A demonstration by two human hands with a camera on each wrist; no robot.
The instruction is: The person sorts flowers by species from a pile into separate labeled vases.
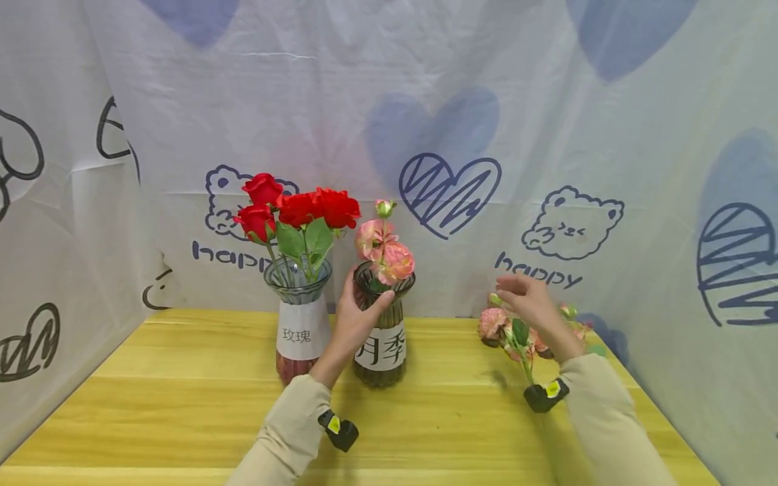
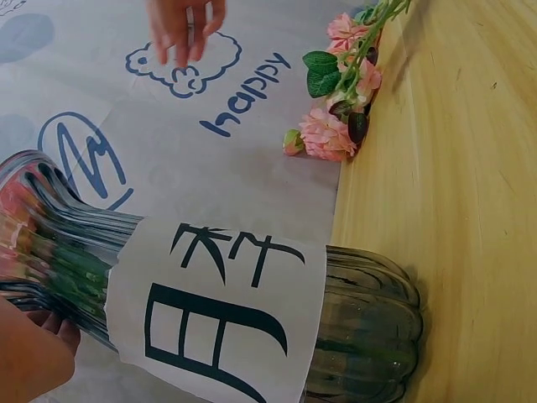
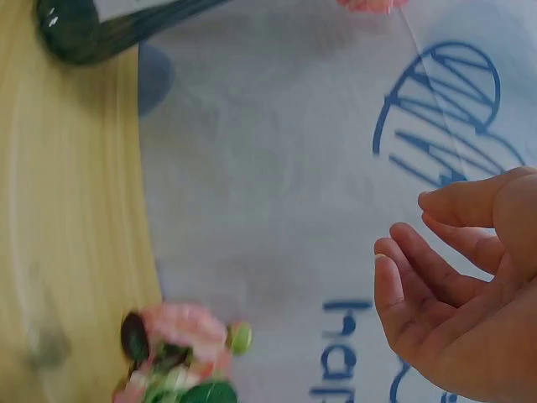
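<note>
My left hand [image 1: 355, 322] grips the neck of a dark ribbed glass vase [image 1: 381, 376], thumb near the rim on one side and fingers on the other. Pink flowers [image 1: 394, 262] with a pale bud stand in that vase, and a white label with black characters [image 2: 218, 311] wraps its body. Raised off the table on the right, my right hand [image 1: 535, 312] holds nothing; the right wrist view shows its fingers [image 3: 419, 269] loosely bent. Below it, loose pink flowers [image 1: 494, 324] with green stems and leaves lie on the table, partly hidden by the hand and wrist.
Left of the dark vase, close beside it, stands a clear vase [image 1: 298, 293] with a white label and red roses [image 1: 300, 208]. Both stand on a yellow wooden table [image 1: 200, 405]. A printed white cloth [image 1: 340, 128] hangs behind and along the sides.
</note>
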